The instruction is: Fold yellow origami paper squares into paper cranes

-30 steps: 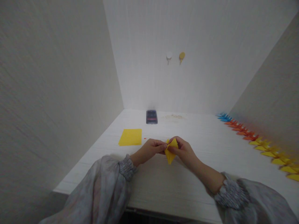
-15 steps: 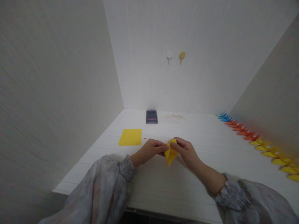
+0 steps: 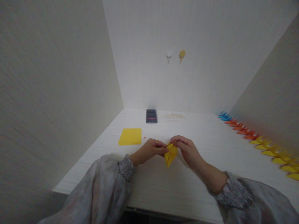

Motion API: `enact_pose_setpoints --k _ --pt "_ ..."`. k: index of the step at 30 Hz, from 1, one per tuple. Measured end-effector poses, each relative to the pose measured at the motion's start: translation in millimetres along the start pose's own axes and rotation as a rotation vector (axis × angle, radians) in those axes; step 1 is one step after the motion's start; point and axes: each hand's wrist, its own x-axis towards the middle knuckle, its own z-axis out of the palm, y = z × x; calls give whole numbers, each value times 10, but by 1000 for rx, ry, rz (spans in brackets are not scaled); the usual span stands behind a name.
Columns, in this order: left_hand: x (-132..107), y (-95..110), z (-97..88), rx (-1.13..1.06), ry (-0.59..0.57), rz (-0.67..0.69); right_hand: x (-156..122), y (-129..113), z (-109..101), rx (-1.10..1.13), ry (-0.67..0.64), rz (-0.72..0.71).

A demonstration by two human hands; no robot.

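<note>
Though thin, a creased yellow paper diamond [image 3: 171, 153] in the pinch of left hand [image 3: 153, 148] and right hand [image 3: 187, 148].

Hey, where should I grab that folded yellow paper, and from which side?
Probably pinch the folded yellow paper by its narrow lower tip, from the near side: that tip points free, while the left hand and right hand hold its upper part.

Left hand [image 3: 154, 148] pinching one side of a folded yellow paper [image 3: 171, 153], right hand [image 3: 188, 148] gripping the top. Yellow sheets [image 3: 130, 137] off left, dark gadget [image 3: 151, 116] further back, colourful origami [image 3: 251, 135] lined up right.
</note>
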Motion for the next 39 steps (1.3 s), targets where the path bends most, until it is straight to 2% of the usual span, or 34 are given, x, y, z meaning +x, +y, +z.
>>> enact_pose_setpoints --k 3,16,24,31,39 --pt "-6 10 7 3 13 -26 7 18 -12 -17 21 -38" --pt "9 -16 -10 -2 24 -45 30 9 -50 -186 82 3" --pt "23 -26 0 17 80 -59 41 0 -43 -134 175 -46" --pt "39 -61 -6 84 114 -34 23 9 62 -242 7 143" --pt "43 -64 -6 115 127 -36 32 -4 49 -67 13 213"
